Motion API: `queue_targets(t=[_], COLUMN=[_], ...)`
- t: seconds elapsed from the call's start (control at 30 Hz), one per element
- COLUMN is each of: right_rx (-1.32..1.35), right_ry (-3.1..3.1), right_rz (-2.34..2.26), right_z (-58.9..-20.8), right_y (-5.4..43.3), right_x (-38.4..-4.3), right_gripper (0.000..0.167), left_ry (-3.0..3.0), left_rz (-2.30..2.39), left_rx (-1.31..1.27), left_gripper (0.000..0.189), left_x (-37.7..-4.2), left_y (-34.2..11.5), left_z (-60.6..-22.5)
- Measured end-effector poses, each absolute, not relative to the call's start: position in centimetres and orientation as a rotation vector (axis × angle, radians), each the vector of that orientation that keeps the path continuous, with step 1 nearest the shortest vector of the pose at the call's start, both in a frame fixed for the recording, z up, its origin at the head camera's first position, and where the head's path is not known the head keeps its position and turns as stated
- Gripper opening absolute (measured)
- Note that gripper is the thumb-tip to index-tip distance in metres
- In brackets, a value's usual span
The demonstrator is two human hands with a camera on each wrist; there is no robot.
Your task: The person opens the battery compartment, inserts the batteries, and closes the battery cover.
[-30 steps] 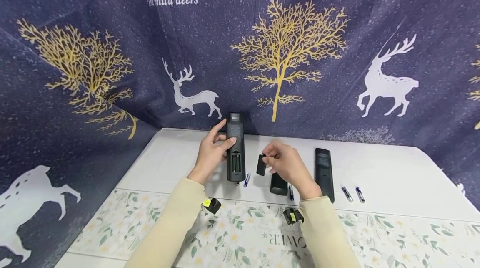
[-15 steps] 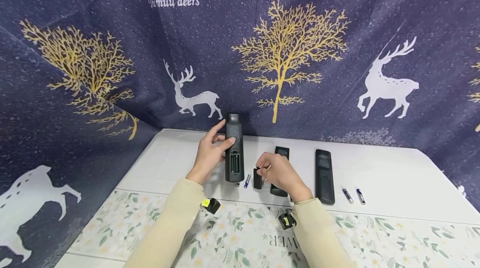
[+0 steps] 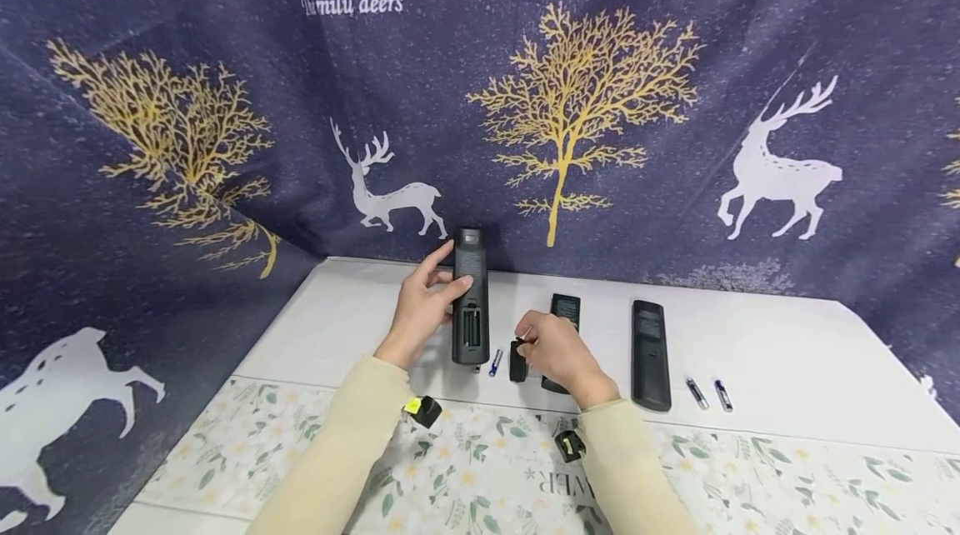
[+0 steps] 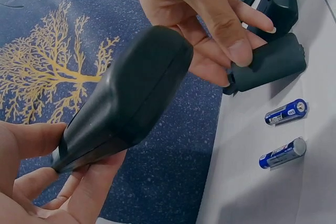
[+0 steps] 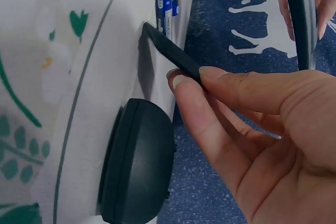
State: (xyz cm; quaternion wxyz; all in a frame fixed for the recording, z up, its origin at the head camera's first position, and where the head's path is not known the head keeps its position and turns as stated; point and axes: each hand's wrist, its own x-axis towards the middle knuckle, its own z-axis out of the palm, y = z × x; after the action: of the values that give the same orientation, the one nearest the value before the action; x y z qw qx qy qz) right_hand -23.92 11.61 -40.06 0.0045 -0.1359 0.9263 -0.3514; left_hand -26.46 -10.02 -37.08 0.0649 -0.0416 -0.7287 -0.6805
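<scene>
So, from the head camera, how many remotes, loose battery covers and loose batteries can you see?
Remotes: 3
Loose cover: 1, in the right hand
Loose batteries: 4, one mostly hidden by the held remote
Total: 8 visible

White lettering on the backdrop [image 3: 450, 52] reads "Happy everyday" over "The milu deers", creases distorting some letters; a cropped "The" sits top right. On the floral mat [image 3: 487, 427], "WER" shows upside down beside a star, near the right sleeve [image 3: 637, 468]. Print on the remotes [image 3: 471, 267] and batteries [image 4: 282, 153] is too small to read.
</scene>
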Motion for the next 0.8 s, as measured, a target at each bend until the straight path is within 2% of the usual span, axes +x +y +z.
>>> queue_targets(t=[0.43, 0.8], right_rx=[-0.368, -0.339], right_ry=[2.859, 2.896], right_rz=[-1.058, -1.008], right_z=[-40.7, -40.21], right_y=[11.64, 11.49], right_x=[-23.52, -24.08], right_gripper=[0.025, 0.025], left_ry=[-2.177, -2.163], left_rz=[-2.055, -2.056], left_rx=[-0.097, -0.121], left_gripper=[0.068, 0.067], left_x=[-26.24, -26.55], left_y=[-9.8, -9.65], left_z=[-37.6, -36.97])
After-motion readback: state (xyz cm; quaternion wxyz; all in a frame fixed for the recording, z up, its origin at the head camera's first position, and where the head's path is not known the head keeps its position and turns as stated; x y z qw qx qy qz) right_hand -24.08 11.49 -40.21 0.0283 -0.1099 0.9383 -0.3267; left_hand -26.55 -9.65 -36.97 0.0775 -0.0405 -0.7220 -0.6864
